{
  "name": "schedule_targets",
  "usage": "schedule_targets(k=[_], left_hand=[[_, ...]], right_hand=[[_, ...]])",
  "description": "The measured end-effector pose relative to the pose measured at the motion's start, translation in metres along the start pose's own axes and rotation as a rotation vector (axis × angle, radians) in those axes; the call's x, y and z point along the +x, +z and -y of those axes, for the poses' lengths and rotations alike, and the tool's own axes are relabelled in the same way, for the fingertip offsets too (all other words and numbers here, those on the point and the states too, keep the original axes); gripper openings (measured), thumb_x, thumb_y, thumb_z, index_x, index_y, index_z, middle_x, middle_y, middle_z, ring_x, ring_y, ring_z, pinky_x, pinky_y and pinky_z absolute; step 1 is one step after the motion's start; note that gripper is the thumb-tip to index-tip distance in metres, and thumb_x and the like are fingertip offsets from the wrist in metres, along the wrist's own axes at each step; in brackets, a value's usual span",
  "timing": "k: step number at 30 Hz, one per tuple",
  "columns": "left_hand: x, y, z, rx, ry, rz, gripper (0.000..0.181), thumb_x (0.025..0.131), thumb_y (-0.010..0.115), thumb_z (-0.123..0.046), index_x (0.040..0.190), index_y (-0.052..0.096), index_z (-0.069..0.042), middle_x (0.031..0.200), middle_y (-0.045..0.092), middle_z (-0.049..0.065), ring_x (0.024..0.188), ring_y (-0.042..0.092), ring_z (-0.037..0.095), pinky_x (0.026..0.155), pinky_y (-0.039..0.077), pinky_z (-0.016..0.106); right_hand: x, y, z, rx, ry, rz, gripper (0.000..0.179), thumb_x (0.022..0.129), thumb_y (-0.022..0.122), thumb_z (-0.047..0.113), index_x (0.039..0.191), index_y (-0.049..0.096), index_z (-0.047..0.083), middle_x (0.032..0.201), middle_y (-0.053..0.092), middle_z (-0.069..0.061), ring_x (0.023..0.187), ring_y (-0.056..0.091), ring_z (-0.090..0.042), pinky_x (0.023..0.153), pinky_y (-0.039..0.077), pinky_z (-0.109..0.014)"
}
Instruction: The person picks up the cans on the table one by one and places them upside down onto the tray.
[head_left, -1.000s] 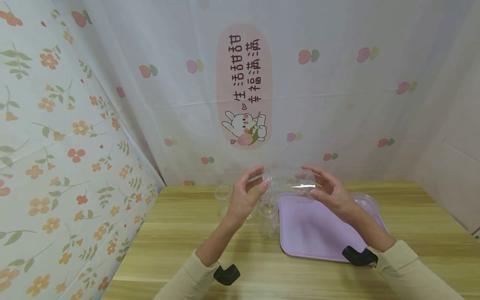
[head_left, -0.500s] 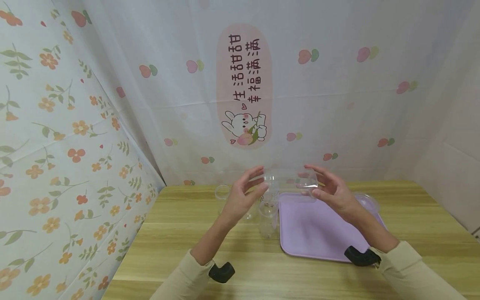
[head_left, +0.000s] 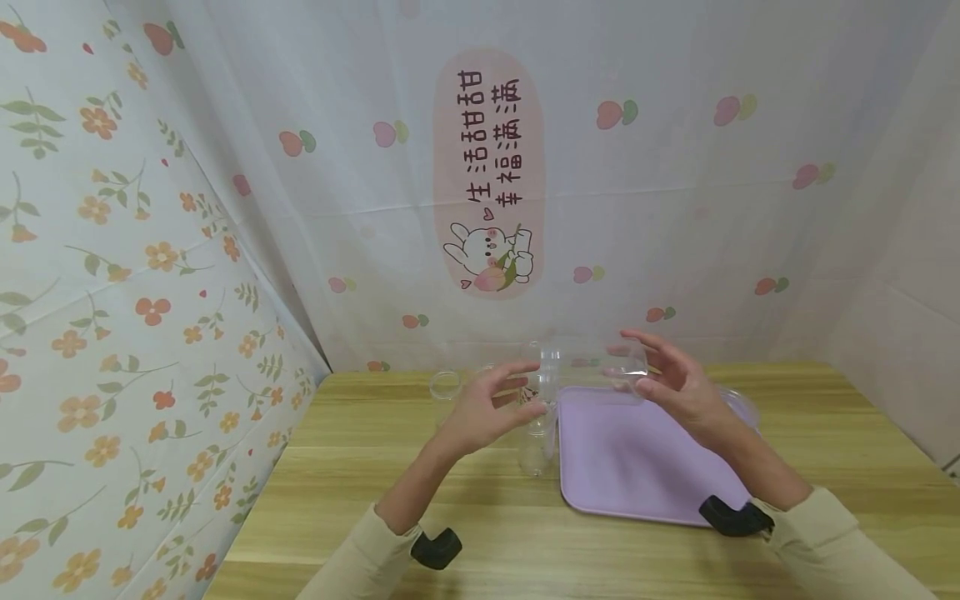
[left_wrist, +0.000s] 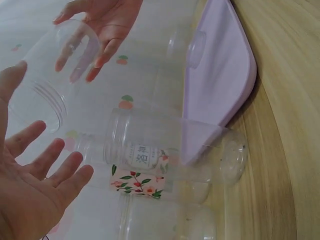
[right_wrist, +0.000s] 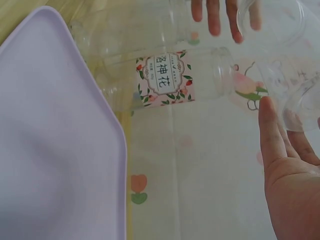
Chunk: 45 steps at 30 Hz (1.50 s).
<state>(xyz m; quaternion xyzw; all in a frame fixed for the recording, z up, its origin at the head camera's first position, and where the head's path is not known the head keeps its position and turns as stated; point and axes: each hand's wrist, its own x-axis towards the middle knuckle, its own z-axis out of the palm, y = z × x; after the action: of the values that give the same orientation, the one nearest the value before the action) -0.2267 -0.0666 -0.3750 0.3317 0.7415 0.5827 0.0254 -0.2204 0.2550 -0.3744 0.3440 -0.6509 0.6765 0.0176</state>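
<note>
A clear plastic jar with a threaded neck lies sideways in the air between both hands. Its base end is held in the fingers and thumb of my right hand. At the threaded end, my left hand has its fingers spread apart, the fingertips close beside the rim; in the left wrist view its thumb overlaps the jar's edge. Below stands another clear jar, upright at the tray's left edge. Behind it, a jar with a pink floral label shows in both wrist views.
A lilac tray lies on the wooden table, right of the standing jars. Beyond its right side is a round clear lid. One more clear jar stands at the back left. A printed curtain hangs behind the table.
The right hand has shifted slightly right with the jar. The left hand's fingers have loosened and dropped a little below the threaded end.
</note>
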Motion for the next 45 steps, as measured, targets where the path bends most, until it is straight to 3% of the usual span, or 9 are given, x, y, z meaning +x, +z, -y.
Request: schedule_targets(k=[6, 15, 22, 30, 35, 45], left_hand=[[0.000, 0.003, 0.006, 0.023, -0.007, 0.031, 0.052, 0.092, 0.078, -0.017, 0.140, 0.059, -0.009, 0.141, 0.056, 0.009, 0.130, 0.052, 0.037, 0.107, 0.041, 0.052], [-0.002, 0.006, 0.008, 0.055, -0.015, 0.065, 0.051, 0.091, 0.078, -0.012, 0.139, 0.060, -0.008, 0.137, 0.058, 0.005, 0.130, 0.052, 0.037, 0.108, 0.041, 0.051], [-0.001, 0.009, 0.014, 0.105, 0.000, 0.081, 0.054, 0.090, 0.079, -0.012, 0.140, 0.059, -0.005, 0.140, 0.056, 0.011, 0.129, 0.051, 0.040, 0.107, 0.041, 0.054], [-0.002, 0.014, 0.018, 0.170, -0.039, 0.096, 0.055, 0.091, 0.079, -0.015, 0.141, 0.058, -0.003, 0.141, 0.056, 0.010, 0.131, 0.051, 0.036, 0.105, 0.045, 0.049], [-0.003, 0.015, 0.021, 0.205, -0.034, 0.102, 0.052, 0.092, 0.077, -0.012, 0.138, 0.058, 0.000, 0.139, 0.056, 0.011, 0.130, 0.052, 0.036, 0.102, 0.048, 0.049], [-0.004, 0.015, 0.028, 0.226, -0.012, 0.114, 0.050, 0.092, 0.077, -0.009, 0.137, 0.059, 0.001, 0.136, 0.057, 0.014, 0.128, 0.053, 0.035, 0.098, 0.050, 0.050]], right_hand=[[-0.004, -0.004, 0.001, -0.002, 0.002, 0.000, 0.065, 0.098, 0.049, -0.015, 0.157, 0.034, 0.005, 0.146, 0.050, -0.018, 0.124, 0.056, -0.044, 0.098, 0.051, -0.043], [-0.011, -0.011, 0.001, 0.009, 0.006, 0.005, 0.063, 0.099, 0.050, -0.012, 0.157, 0.030, 0.001, 0.147, 0.047, -0.021, 0.125, 0.057, -0.040, 0.099, 0.050, -0.044], [-0.019, -0.021, 0.004, -0.012, 0.015, 0.001, 0.063, 0.099, 0.049, -0.013, 0.157, 0.029, 0.000, 0.147, 0.048, -0.018, 0.124, 0.058, -0.037, 0.098, 0.050, -0.044], [-0.030, -0.030, 0.005, -0.069, 0.005, -0.041, 0.063, 0.096, 0.049, -0.017, 0.156, 0.032, -0.002, 0.147, 0.042, -0.032, 0.120, 0.060, -0.038, 0.093, 0.053, -0.047], [-0.038, -0.036, 0.006, -0.104, 0.043, -0.056, 0.065, 0.096, 0.049, -0.017, 0.156, 0.031, -0.001, 0.148, 0.043, -0.027, 0.120, 0.061, -0.035, 0.092, 0.054, -0.047], [-0.046, -0.047, 0.014, -0.060, 0.028, -0.028, 0.064, 0.096, 0.046, -0.020, 0.156, 0.028, -0.004, 0.147, 0.045, -0.026, 0.121, 0.060, -0.036, 0.094, 0.054, -0.044]])
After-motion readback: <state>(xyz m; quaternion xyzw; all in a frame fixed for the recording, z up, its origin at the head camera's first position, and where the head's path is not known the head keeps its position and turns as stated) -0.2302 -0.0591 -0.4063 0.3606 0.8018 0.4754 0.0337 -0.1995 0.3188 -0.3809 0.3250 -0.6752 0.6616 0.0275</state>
